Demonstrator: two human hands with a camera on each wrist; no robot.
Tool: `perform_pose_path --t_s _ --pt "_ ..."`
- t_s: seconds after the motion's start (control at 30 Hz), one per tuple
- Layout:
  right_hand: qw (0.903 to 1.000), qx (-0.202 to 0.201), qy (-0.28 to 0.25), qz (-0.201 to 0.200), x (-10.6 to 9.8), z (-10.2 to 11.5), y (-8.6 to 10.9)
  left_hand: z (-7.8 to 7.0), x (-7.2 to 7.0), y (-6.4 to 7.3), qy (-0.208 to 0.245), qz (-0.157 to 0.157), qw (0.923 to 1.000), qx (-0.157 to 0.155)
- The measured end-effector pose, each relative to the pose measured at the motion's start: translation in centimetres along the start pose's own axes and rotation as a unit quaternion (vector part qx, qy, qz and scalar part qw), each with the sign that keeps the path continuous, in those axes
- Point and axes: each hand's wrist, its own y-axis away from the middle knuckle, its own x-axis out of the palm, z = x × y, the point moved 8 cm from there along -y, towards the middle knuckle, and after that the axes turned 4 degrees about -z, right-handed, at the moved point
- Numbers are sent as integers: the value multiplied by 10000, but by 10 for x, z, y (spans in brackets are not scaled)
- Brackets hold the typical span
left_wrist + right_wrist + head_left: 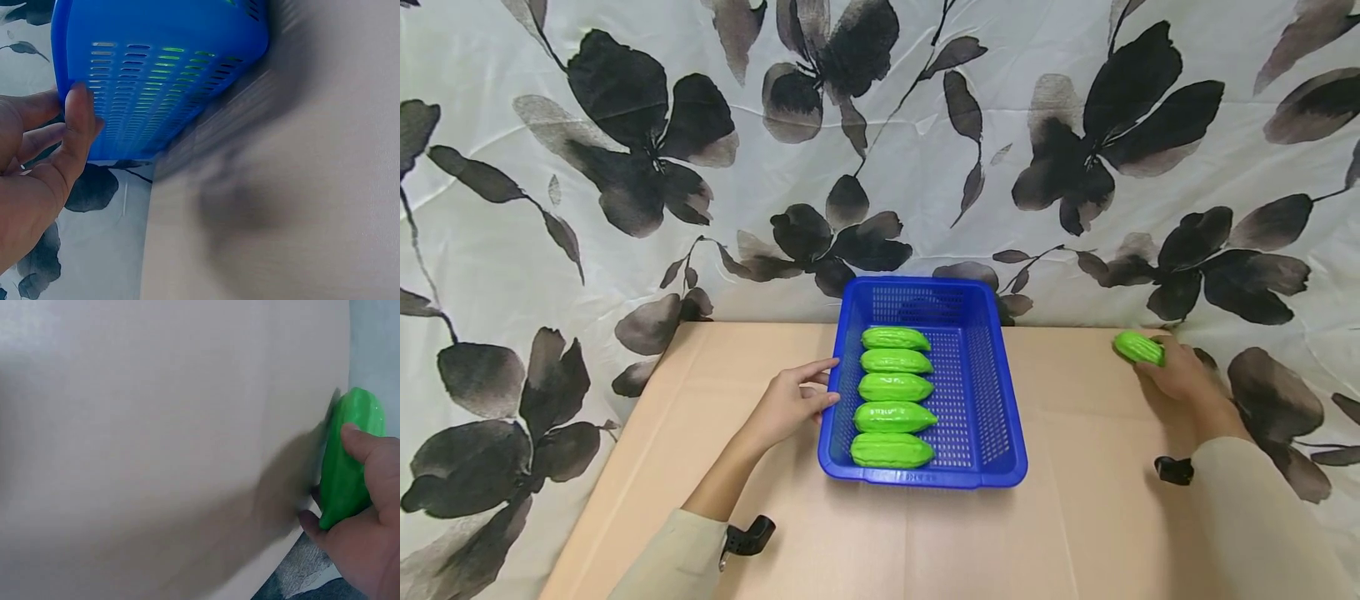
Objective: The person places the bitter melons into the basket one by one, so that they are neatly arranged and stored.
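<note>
A blue plastic basket with slotted walls stands on the table. Several glossy green bitter melons lie in a column along its left side, tips pointing right. My left hand holds the basket's left rim, the fingers spread apart along it. Seen from the left wrist, that hand has fingertips against the rim and outer wall. Far to the right, my right hand grips another ridged bitter melon. In the right wrist view the thumb lies across this melon, with other fingers under it.
The light wooden-toned table reaches back to a hanging cloth with dark flowers. The right hand is by the table's back right edge. Black straps with cameras sit on both wrists. The basket's right part shows bare slotted floor.
</note>
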Motion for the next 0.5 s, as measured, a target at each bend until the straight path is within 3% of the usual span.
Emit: perform_pose_path --t_s 0.13,0.5 --pt "9995 -89 -252 -188 -4 8 6 -1 0 0 26 6 10000 -1" --pt "9875 -1123 -758 -805 -26 50 20 -1 -1 0 24 50 10000 26"
